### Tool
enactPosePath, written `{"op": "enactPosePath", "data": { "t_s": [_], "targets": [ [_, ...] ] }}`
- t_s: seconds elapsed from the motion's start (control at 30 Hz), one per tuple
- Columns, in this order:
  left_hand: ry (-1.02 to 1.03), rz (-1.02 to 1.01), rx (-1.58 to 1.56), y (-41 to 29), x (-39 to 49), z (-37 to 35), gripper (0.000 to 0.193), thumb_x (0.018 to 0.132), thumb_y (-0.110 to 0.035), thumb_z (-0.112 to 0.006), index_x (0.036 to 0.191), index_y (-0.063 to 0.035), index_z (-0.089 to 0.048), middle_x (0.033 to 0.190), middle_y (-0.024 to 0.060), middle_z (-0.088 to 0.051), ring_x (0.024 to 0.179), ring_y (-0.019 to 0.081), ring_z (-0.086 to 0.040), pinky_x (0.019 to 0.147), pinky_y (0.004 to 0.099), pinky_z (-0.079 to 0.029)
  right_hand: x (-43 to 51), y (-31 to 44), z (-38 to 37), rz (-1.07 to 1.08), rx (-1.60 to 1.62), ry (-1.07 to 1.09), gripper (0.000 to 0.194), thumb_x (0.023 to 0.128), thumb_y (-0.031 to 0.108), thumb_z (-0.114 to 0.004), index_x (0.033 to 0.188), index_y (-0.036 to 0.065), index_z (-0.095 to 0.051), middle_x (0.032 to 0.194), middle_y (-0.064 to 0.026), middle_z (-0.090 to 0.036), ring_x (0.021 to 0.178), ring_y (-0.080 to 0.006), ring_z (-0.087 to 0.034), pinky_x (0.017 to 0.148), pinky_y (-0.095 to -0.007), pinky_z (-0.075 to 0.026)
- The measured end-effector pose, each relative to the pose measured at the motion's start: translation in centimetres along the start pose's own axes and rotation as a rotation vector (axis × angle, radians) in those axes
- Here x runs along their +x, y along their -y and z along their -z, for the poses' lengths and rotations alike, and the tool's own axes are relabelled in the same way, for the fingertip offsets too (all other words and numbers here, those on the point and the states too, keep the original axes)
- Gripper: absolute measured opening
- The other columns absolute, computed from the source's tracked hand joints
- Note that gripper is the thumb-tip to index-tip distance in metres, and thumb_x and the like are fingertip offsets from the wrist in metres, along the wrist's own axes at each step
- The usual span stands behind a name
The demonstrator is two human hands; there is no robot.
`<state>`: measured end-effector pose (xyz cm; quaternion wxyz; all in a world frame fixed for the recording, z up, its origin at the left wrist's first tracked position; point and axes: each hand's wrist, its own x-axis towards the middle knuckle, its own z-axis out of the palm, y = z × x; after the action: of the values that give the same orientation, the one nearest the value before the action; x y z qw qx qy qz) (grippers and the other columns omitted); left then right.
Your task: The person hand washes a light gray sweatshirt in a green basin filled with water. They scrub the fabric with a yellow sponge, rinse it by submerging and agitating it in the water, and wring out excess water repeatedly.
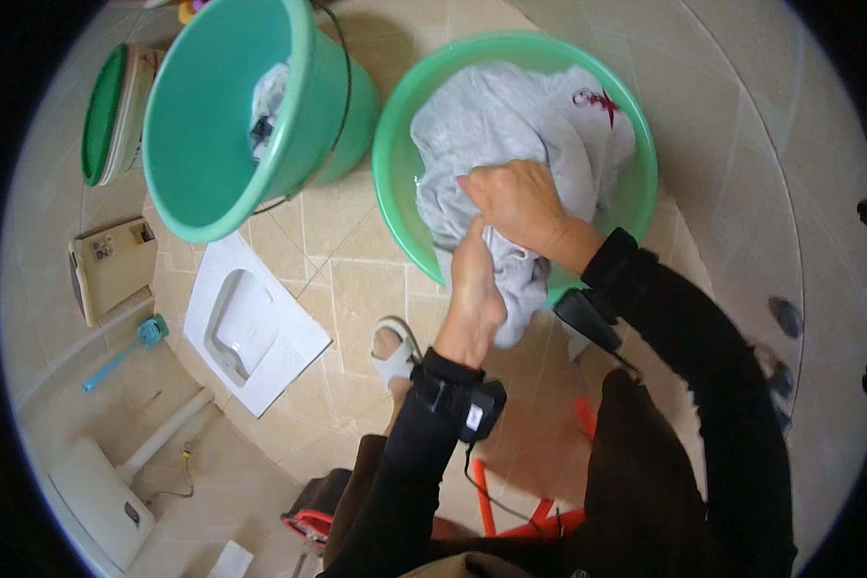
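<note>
A light grey cloth garment (491, 108) with a dark red embroidered motif (597, 101) lies heaped in a round green plastic basin (392, 209). Part of it hangs over the near rim, bunched below my hands. My left hand (475, 278) grips the bunched fabric near that rim, thumb pointing up. Just above and to the right, my right hand (516, 202) is closed in a fist on the same garment. The two hands nearly touch. Folds of fabric hide most of the basin's inside.
Left of the basin, a tilted green bucket (209, 130) holds some cloth (269, 108). A lidded pail (108, 115) stands beyond it. A white squat toilet (253, 332) is set in the tiled floor, with a blue toilet brush (126, 350) by the wall. Under me are orange stool legs (482, 498).
</note>
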<state>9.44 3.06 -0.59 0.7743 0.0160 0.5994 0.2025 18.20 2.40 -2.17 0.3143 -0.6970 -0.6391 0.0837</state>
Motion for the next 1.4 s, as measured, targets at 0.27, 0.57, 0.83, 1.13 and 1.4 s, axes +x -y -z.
{"op": "enactPosePath", "data": {
  "t_s": [0.27,0.57,0.83,1.13,1.4],
  "targets": [
    [-0.052,0.025,-0.051,0.1,-0.6,-1.2,0.029,0.089,-0.027,-0.049,0.065,-0.0115,-0.047,0.061,-0.0024,-0.046,0.06,0.0105,-0.047,0.055,0.0273,-0.04,0.2,-0.5,0.2,-0.02,-0.036,0.009,0.036,0.085,0.025,-0.054,0.055,0.006,-0.055,0.052,-0.0114,-0.056,0.044,-0.0306,-0.054,0.041,-0.0397,-0.039],
    [0.258,-0.054,-0.036,0.7,0.9,1.7,0.023,0.09,-0.029,-0.05,0.1,-0.0093,-0.056,0.078,0.001,-0.054,0.077,0.0128,-0.055,0.07,0.0267,-0.046,-0.6,-1.6,-1.7,0.08,-0.041,0.085,0.028,0.082,0.024,-0.054,0.058,0.01,-0.055,0.047,-0.0076,-0.054,0.042,-0.0211,-0.054,0.043,-0.0385,-0.04],
    [0.265,-0.036,0.004,0.5,0.3,0.8,0.022,0.085,-0.028,-0.05,0.087,-0.0091,-0.061,0.083,0.004,-0.063,0.078,0.0183,-0.061,0.073,0.0273,-0.047,1.5,-5.6,-0.7,-0.074,0.043,0.309,0.038,0.086,0.036,-0.051,0.067,0.005,-0.06,0.061,-0.0126,-0.06,0.057,-0.0304,-0.059,0.058,-0.0413,-0.044],
    [0.235,-0.214,-0.075,-2.9,4.1,4.9,0.039,0.093,-0.035,-0.046,0.113,-0.002,-0.051,0.107,0.0117,-0.06,0.097,0.0221,-0.059,0.084,0.0346,-0.047,3.8,-6.8,3.8,-0.012,0.422,0.737,0.033,0.082,0.03,-0.058,0.075,-0.002,-0.062,0.073,-0.0228,-0.06,0.069,-0.0279,-0.06,0.064,-0.0385,-0.043],
    [0.091,-0.187,0.294,0.8,2.0,2.1,0.032,0.093,-0.034,-0.046,0.11,-0.0074,-0.053,0.093,0.0034,-0.059,0.085,0.0133,-0.056,0.071,0.0269,-0.046,0.5,1.4,-1.0,0.095,0.045,0.007,0.03,0.071,0.023,-0.064,0.049,0.009,-0.049,0.045,-0.0092,-0.05,0.042,-0.0241,-0.053,0.042,-0.0391,-0.041]
  ]
}}
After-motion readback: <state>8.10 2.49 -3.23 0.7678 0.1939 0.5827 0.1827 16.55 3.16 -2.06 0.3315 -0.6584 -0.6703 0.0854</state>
